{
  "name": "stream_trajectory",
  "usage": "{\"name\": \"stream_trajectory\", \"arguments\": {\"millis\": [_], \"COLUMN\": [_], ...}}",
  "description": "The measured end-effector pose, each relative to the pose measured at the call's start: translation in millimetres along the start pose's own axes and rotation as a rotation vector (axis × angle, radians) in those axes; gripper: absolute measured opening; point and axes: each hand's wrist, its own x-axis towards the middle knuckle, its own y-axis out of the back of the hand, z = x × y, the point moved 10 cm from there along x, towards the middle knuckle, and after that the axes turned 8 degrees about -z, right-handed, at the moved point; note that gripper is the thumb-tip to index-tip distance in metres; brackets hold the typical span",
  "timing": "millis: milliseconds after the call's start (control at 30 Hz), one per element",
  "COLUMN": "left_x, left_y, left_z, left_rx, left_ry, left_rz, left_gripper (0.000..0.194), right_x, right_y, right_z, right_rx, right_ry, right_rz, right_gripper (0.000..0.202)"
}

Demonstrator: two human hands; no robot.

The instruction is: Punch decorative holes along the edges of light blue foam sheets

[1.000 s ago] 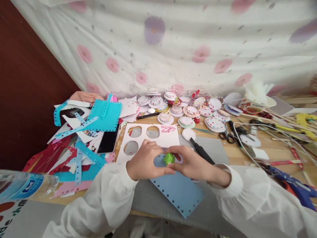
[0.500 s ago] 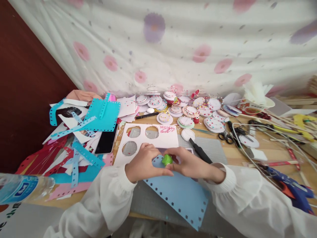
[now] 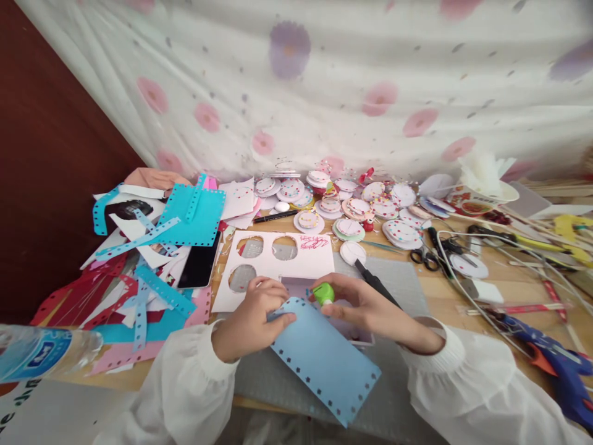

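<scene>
A small green craft punch (image 3: pixel 323 293) sits between the thumb and fingers of my right hand (image 3: pixel 364 306). My left hand (image 3: pixel 254 318) pinches the upper left corner of a light blue paper sheet (image 3: pixel 324 355), thumb on top. Small flower-shaped holes line the sheet's edges. The punch is just off the sheet's upper end, above a shallow pale box (image 3: pixel 296 282) partly covered by paper and hand. What lies inside this box is mostly hidden. A white card with round cut-outs (image 3: pixel 308 266) lies behind my left hand.
A grey cutting mat (image 3: pixel 403 278) lies under the work, a black-handled tool (image 3: pixel 377 284) on it. Paper scraps, a phone (image 3: pixel 199 266) and a bottle (image 3: pixel 44 352) are at left. Decorated paper discs (image 3: pixel 309 221) line the back. Scissors (image 3: pixel 424 258) and a blue glue gun (image 3: pixel 551 346) are at right.
My hands have moved apart, the left one leftward. The punch has come off the blue sheet, which has shifted slightly left, and more of the pale box shows.
</scene>
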Motion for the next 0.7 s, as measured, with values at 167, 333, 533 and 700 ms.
{"name": "stream_trajectory", "arguments": {"millis": [167, 333, 533, 700], "left_x": [-6.8, -6.0, -8.5, -28.1], "left_y": [5.4, 14.2, 24.3, 45.6], "left_z": [-14.3, -20.6, -8.2, -13.4], "left_rx": [-0.046, 0.004, -0.001, -0.168], "left_ry": [0.021, 0.019, -0.019, 0.103], "left_rz": [0.010, 0.011, 0.077, 0.302], "left_gripper": [0.008, 0.011, 0.013, 0.017], "right_x": [-7.3, -9.7, -14.1, -28.3], "right_y": [-1.7, -3.2, -2.5, 5.1], "right_z": [7.7, 10.2, 10.8, 12.6], "right_rx": [0.059, 0.079, 0.154, 0.109], "right_ry": [-0.036, -0.054, -0.046, -0.076], "right_rz": [-0.004, 0.032, 0.034, 0.067], "right_gripper": [0.033, 0.034, 0.031, 0.031]}}
